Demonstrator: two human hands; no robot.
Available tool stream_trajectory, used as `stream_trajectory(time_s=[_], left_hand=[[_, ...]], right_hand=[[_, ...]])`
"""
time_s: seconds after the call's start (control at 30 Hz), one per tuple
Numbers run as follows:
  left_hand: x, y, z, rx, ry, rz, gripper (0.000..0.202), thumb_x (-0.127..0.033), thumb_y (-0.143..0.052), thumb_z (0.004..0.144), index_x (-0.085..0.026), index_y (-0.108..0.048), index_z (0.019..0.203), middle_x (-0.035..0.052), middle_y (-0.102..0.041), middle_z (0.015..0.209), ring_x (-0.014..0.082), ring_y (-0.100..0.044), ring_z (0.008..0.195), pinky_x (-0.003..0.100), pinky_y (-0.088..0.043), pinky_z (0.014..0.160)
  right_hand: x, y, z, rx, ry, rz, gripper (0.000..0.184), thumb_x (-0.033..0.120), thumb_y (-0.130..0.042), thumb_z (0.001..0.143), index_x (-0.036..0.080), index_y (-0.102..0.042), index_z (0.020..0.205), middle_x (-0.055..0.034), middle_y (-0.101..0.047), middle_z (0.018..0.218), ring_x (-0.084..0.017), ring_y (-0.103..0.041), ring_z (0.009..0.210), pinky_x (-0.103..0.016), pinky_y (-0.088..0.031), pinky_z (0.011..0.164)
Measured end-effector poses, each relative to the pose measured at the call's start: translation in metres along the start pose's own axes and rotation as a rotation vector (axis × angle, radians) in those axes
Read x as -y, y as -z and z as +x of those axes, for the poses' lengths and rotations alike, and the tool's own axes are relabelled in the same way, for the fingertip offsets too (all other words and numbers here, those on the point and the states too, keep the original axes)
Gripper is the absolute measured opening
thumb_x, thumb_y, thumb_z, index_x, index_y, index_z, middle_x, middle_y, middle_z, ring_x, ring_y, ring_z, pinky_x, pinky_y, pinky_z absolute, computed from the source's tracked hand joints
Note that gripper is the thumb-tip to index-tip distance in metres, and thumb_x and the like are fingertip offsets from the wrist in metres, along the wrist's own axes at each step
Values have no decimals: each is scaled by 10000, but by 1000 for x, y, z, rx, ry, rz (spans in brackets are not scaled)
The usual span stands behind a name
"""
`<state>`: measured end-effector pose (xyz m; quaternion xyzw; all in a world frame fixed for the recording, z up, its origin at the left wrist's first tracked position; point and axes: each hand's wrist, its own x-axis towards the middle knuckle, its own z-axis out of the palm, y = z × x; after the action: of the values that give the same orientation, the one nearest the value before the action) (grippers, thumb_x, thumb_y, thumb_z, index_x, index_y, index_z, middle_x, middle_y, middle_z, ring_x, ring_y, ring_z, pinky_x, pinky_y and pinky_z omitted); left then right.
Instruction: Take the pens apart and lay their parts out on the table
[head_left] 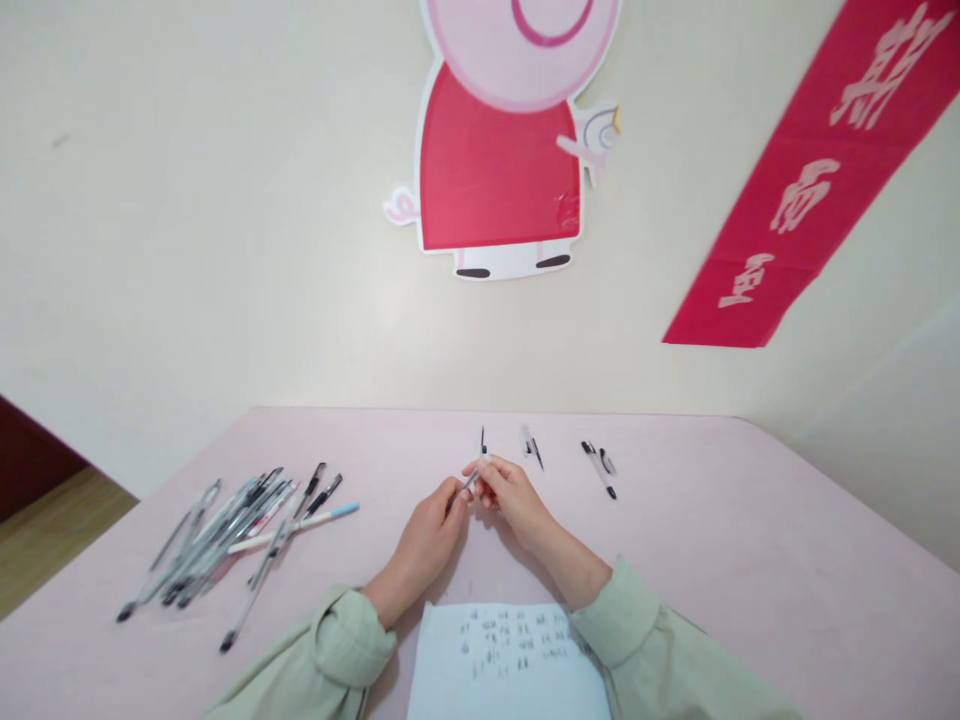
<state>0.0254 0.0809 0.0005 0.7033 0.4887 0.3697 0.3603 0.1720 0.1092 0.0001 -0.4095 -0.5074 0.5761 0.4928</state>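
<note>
My left hand [435,525] and my right hand [514,490] meet near the middle of the table. Between their closed fingertips runs a slim grey pen [470,481], gripped from both sides; much of it is hidden by the fingers. Just beyond the right fingertips lies a small dark pen part [484,440]. Slightly to its right are several small pen pieces [532,448], clear and black. Farther right, a clear pen with black ends [599,470] lies beside a short black cap-like piece [607,461].
On the left of the pink table [720,560] lies a loose pile of pens [225,535], with a white and light-blue pen [330,515] across its edge. Handwritten paper [450,690] lies between my forearms. A wall with a pig cutout [499,170] rises behind.
</note>
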Motion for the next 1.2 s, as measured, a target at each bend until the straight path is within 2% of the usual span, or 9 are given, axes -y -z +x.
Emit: stream_trajectory(time_s=[0.1, 0.23, 0.3, 0.4, 0.57, 0.73, 0.93, 1.2], left_hand=[[2, 0, -1, 15, 30, 10, 292, -398, -395, 921, -210, -604, 844, 34, -667, 822, 202, -591, 773, 294, -410, 734], [1, -2, 0, -29, 21, -112, 270, -367, -450, 897, -196, -621, 1016, 76, -684, 1020, 223, -602, 966, 312, -406, 873], [-3, -2, 1, -42, 27, -178, 255, -373, -468, 883, -189, -622, 965, 65, -681, 953, 216, -601, 914, 302, -419, 836], [-8, -2, 1, -15, 59, -241, 296, -418, -446, 879, -190, -603, 775, 26, -641, 767, 187, -566, 747, 276, -414, 713], [-7, -8, 0, 7, 215, -262, 472, -579, -411, 844, -196, -510, 587, -36, -442, 523, 137, -397, 534, 258, -298, 533], [-5, -11, -1, 47, 267, -305, 554, -702, -362, 806, -206, -465, 581, -69, -322, 471, 117, -286, 484, 257, -205, 481], [-13, -7, -2, 63, 283, -291, 585, -753, -363, 771, -214, -407, 548, -75, -295, 473, 110, -260, 492, 265, -183, 485], [-27, -3, -6, 103, 389, -381, 624, -827, -400, 686, -231, -344, 509, -92, -252, 419, 89, -209, 438, 261, -134, 449]], right_hand=[[0, -3, -2, 24, 3, -7, 387, 523, -550, 831, 159, -670, 782, 29, -507, 551, -79, -424, 473, -215, -316, 483], [0, -5, -5, 52, 66, -74, 363, 496, -567, 832, 155, -670, 763, 24, -502, 584, -91, -436, 521, -228, -333, 518], [0, -6, -5, 66, 92, -99, 354, 487, -565, 839, 157, -670, 766, 26, -497, 590, -91, -429, 525, -231, -328, 523], [1, -8, -6, 96, 84, -96, 383, 514, -536, 854, 163, -648, 751, 39, -470, 549, -90, -397, 492, -233, -302, 500], [2, -14, -10, 89, 83, -87, 463, 607, -501, 844, 176, -602, 709, 54, -422, 487, -101, -384, 457, -243, -284, 474], [5, -21, -16, 16, 152, -124, 486, 617, -459, 871, 190, -549, 660, 57, -393, 489, -106, -356, 465, -253, -287, 481], [11, -25, -21, -32, 185, -134, 470, 595, -448, 888, 188, -545, 674, 54, -394, 525, -105, -343, 484, -259, -279, 490], [10, -24, -21, -29, 179, -126, 485, 607, -447, 883, 192, -533, 648, 53, -373, 517, -108, -338, 484, -264, -273, 488]])
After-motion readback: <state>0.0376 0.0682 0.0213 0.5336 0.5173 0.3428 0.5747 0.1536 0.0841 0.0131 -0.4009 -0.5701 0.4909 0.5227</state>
